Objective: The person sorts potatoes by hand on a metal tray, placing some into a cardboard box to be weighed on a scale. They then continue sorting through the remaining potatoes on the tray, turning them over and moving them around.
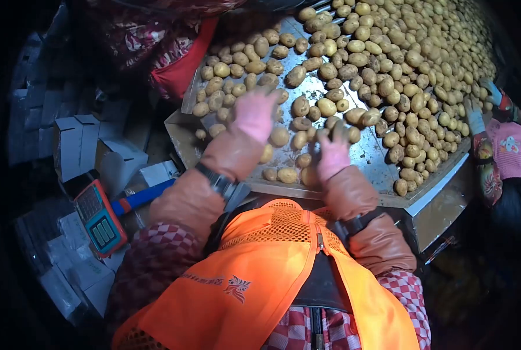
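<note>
My left hand (257,114), in a pink glove, reaches over the potatoes (237,71) on the left part of a metal sorting table (370,150). Its fingers are smeared by motion, so their hold cannot be made out. Nearer the front edge, my right hand (334,153), also gloved in pink with dark fingertips, has its fingers apart among loose potatoes. One potato (354,135) lies right beside those fingertips, and another potato (310,176) sits below the palm's left side. No potato is visibly gripped in the right hand.
A large heap of potatoes (412,87) covers the table's right side. Another person's gloved hands (483,108) are at the far right edge. Someone in patterned clothing and red (178,70) stands at upper left. A digital scale display (100,217) and white boxes (76,146) are at left.
</note>
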The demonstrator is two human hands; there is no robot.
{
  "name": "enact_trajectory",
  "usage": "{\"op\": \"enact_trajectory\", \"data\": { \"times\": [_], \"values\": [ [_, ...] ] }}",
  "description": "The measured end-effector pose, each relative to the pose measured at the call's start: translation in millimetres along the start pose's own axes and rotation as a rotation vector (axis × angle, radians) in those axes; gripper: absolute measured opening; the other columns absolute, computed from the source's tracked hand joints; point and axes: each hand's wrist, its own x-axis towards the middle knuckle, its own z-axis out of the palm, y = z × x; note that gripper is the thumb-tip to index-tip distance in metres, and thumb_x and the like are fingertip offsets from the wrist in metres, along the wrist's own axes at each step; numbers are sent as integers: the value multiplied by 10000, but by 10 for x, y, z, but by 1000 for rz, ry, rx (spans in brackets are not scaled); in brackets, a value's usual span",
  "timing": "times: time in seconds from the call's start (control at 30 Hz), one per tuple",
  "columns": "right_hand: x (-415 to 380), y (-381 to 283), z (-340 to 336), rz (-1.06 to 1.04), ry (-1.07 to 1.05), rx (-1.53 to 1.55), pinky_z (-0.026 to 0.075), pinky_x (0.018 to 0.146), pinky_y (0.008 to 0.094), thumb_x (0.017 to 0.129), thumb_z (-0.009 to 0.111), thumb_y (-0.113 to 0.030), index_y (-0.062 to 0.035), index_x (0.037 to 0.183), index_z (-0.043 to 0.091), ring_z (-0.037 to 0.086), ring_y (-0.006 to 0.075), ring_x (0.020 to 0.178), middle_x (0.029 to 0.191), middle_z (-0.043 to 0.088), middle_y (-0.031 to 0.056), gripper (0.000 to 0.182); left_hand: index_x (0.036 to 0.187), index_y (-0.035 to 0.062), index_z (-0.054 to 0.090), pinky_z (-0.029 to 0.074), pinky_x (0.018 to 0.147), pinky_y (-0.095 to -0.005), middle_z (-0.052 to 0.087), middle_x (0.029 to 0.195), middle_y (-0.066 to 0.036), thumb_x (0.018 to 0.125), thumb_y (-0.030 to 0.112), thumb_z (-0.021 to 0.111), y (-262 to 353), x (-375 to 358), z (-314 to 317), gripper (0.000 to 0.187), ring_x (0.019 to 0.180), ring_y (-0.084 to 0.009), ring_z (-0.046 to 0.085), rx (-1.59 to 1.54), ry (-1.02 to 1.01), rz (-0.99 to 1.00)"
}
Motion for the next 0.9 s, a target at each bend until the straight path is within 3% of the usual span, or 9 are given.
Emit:
{"op": "enact_trajectory", "data": {
  "times": [0.13, 0.2, 0.27, 0.43, 0.53, 0.57, 0.67, 0.7, 0.9],
  "values": [
    [-78, 139, -276, -144, -196, 437, 490, 1000, 396, 787, 663, -4, -144, 1244, 670, 585, 340, 1194, 1299, 608, 186, 479, 1207, 131, 628, 547, 845, -461, 673, 1083, -149, 862, 59, 572, 306, 385, 148, 357, 979, -351, 675, 175, -241, -35],
    [-126, 285, -157, 368, -312, 1062, 525, 869, 338, 932, 636, -147, -124, 1197, 691, 644, 272, 1090, 1124, 696, 52, 273, 1146, 88, 629, 541, 847, -459, 688, 1046, -175, 888, 126, 581, 279, 460, 166, 264, 984, -352, 679, 68, -227, -61],
    [-51, 247, -401, 485, -452, 1248, 528, 808, 312, 969, 600, -162, -109, 1305, 620, 635, 217, 1059, 1180, 669, 40, 341, 1082, 94, 640, 541, 842, -442, 700, 998, -171, 871, 215, 654, 106, 492, 188, 244, 979, -345, 681, 3, -166, -77],
    [-64, 137, -575, 431, -440, 1751, 512, 693, 276, 933, 642, -193, -122, 1576, 220, 588, 118, 891, 1290, 590, 63, 773, 1337, 161, 582, 518, 907, -447, 696, 1118, -193, 925, 374, 629, 327, 273, -380, 467, 1054, -375, 656, -394, -298, -274],
    [61, 145, -404, 461, -512, 1835, 480, 640, 246, 893, 681, -231, -117, 1547, 279, 529, 78, 760, 1216, 616, 41, 776, 1359, 180, 567, 521, 905, -432, 710, 1084, -171, 945, 330, 614, 462, 228, -244, 443, 1045, -364, 665, -527, -212, 18],
    [118, 98, -467, 426, -543, 1826, 463, 609, 234, 879, 694, -246, -118, 1529, 313, 497, 61, 704, 1167, 629, 30, 765, 1350, 174, 583, 511, 935, -423, 698, 1128, -169, 948, 268, 612, 437, 419, -155, 414, 1084, -353, 654, -524, -310, -80],
    [137, 174, -493, 454, -567, 1830, 539, 620, 244, 934, 644, -184, -156, 1527, 262, 628, 210, 968, 1289, 549, 151, 707, 1318, 164, 615, 497, 963, -414, 673, 1181, -182, 944, 246, 623, 429, 835, 337, 382, 1130, -351, 633, -150, -202, -107],
    [32, 211, -577, 523, -427, 1853, 423, 550, 202, 873, 709, -267, -115, 1481, 375, 516, 56, 688, 1028, 628, 30, 710, 1310, 162, 622, 491, 973, -412, 664, 1199, -186, 940, 253, 632, 449, 885, 363, 382, 1142, -351, 626, -164, -213, -109],
    [-857, 1441, -1127, 656, 454, 2103, 481, 507, 234, 914, 681, -303, -103, 1447, 418, 580, 97, 663, 943, 622, 53, 627, 1300, 148, 625, 501, 966, -392, 666, 1200, -195, 886, 335, 695, 428, 844, 228, 460, 1126, -308, 641, -415, -289, -194]
  ]
}}
